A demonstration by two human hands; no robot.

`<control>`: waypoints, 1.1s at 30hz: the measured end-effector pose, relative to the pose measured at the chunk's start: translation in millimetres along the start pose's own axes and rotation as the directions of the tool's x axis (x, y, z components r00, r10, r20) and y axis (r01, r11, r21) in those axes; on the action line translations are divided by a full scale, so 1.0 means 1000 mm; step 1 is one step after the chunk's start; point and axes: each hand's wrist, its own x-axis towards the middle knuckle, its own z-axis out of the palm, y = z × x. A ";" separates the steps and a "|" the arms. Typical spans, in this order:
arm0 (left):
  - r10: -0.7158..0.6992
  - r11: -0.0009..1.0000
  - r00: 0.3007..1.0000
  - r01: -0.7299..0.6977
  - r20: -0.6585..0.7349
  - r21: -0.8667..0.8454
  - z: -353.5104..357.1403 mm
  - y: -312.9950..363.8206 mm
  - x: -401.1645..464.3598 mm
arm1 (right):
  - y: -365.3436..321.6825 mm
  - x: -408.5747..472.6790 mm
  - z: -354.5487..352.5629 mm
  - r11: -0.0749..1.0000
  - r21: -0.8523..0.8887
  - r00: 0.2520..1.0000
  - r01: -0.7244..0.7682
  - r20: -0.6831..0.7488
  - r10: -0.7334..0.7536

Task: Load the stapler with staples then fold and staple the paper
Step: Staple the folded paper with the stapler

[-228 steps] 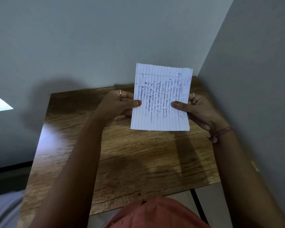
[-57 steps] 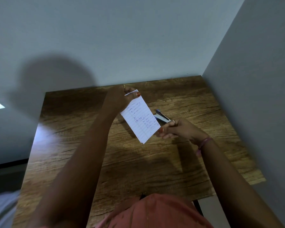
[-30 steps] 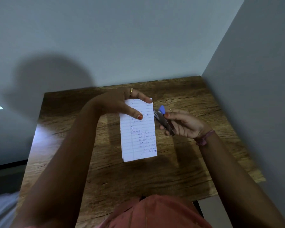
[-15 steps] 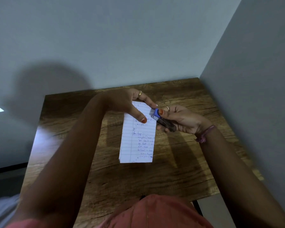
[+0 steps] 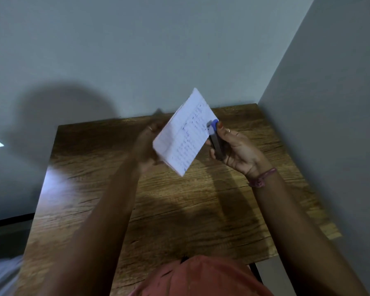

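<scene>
A folded sheet of lined, handwritten paper (image 5: 185,133) is lifted above the wooden table (image 5: 179,206), tilted with one corner pointing up. My left hand (image 5: 150,144) holds it from behind at its left side; the hand is blurred and mostly hidden by the sheet. My right hand (image 5: 235,148) grips a small stapler (image 5: 215,136) with a blue tip and a grey metal body. The stapler's blue tip sits at the paper's right edge.
The table stands in a corner, with a grey wall behind it and another wall (image 5: 329,124) along its right side. My arms cast shadows on the tabletop. A reddish garment (image 5: 201,276) shows at the bottom edge.
The paper has swung up from hanging downward to a raised, tilted pose. My left hand now sits behind the sheet instead of over it. My right hand still holds the stapler at the paper's edge.
</scene>
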 end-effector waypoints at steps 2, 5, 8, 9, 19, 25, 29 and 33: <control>0.004 0.987 1.000 -0.008 0.026 0.163 0.008 -0.027 -0.007 | 0.002 0.001 0.006 0.998 0.056 0.999 0.020 -0.051 -0.017; 0.147 0.978 0.984 -0.159 0.097 0.138 0.042 -0.047 -0.011 | 0.009 0.003 0.018 0.994 0.096 0.995 0.054 -0.087 -0.046; 0.232 0.972 0.959 -0.236 -0.159 -0.006 0.079 -0.048 -0.008 | 0.017 0.005 0.028 0.988 0.119 0.990 0.101 -0.109 -0.088; 0.235 0.968 0.945 -0.250 -0.228 -0.039 0.088 -0.048 -0.006 | 0.019 0.005 0.031 0.987 0.116 0.987 0.115 -0.123 -0.101; 0.139 0.973 0.903 -0.202 -0.407 -0.115 0.105 -0.041 -0.001 | 0.030 0.010 0.049 0.972 0.125 0.944 0.201 -0.289 -0.158; 0.106 0.962 0.908 -0.197 -0.406 -0.190 0.103 -0.036 -0.001 | 0.035 0.012 0.052 0.963 0.127 0.929 0.238 -0.320 -0.188; 0.147 0.944 0.944 -0.223 -0.295 -0.242 0.094 -0.034 -0.006 | 0.029 0.011 0.050 0.957 0.137 0.930 0.256 -0.304 -0.205; 0.209 0.855 0.911 -0.347 -0.357 -0.386 0.082 -0.033 -0.010 | 0.019 0.011 0.041 0.954 0.152 0.924 0.258 -0.327 -0.198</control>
